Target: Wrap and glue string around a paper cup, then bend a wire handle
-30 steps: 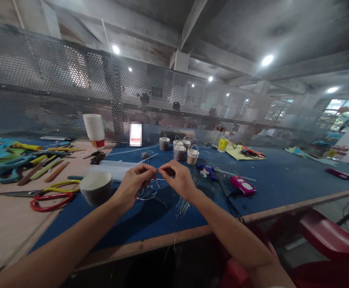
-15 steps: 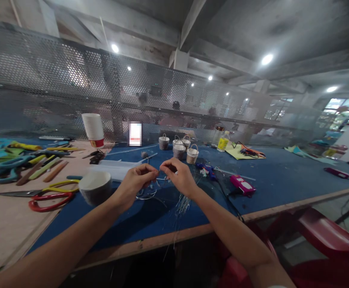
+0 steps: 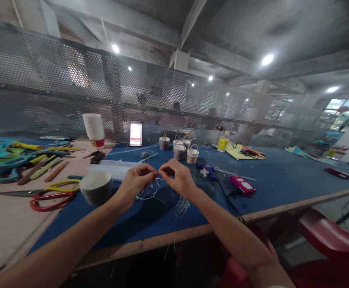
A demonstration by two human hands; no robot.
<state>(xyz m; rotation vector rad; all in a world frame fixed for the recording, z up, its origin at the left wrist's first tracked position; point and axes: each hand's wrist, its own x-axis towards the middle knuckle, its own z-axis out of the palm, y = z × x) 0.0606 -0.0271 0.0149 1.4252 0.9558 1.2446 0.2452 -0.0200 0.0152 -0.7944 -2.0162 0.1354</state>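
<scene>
Above the blue tabletop my left hand (image 3: pixel 137 181) and my right hand (image 3: pixel 179 179) meet, both in a pinch with the fingertips together. Whatever they hold is too small to make out. Loops of pale thin wire (image 3: pixel 150 195) lie under my left hand. A bundle of fine wires (image 3: pixel 183 206) is spread below my right wrist, some strands hanging over the table edge. Close to my left forearm stands a paper cup wrapped in grey (image 3: pixel 95 188). Several small cup baskets with handles (image 3: pixel 179 151) stand beyond my hands.
Red-and-yellow scissors (image 3: pixel 52 199) and other tools lie at the left, near stacked paper cups (image 3: pixel 93 129). At the right are a blue glue gun (image 3: pixel 206 171) with a black cord and a magenta box (image 3: pixel 243 185). A perforated screen (image 3: pixel 150 92) stands behind the table.
My fingertips have come together, closing the small gap between my two hands. The things on the table lie as before.
</scene>
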